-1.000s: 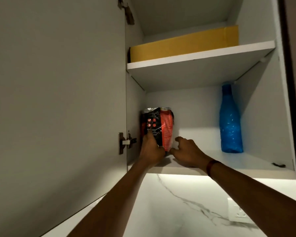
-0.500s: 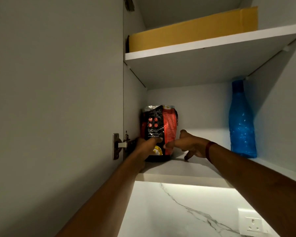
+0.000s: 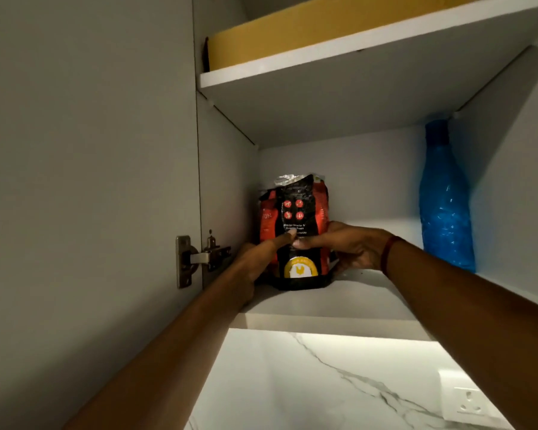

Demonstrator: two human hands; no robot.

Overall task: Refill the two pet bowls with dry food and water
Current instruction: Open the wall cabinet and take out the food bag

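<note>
- The red and black food bag (image 3: 294, 225) stands upright on the lower shelf (image 3: 323, 302) of the open wall cupboard, close to the left inner wall.
- The left hand (image 3: 261, 256) is on the left side of the bag; its fingers (image 3: 284, 237) lie across the front of the bag and press on it.
- The right hand (image 3: 345, 246) is on the right side of the bag, and its fingers curl around the front; both hands grip the bag between them.
- A red band (image 3: 389, 252) is on the right wrist.
- A blue bottle (image 3: 444, 197) stands on the same shelf, well apart, near the right wall.
- A yellow box (image 3: 308, 29) lies on the upper shelf (image 3: 354, 48).
- The cupboard door (image 3: 84, 181) is open at the left, with a metal hinge (image 3: 196, 259).
</note>
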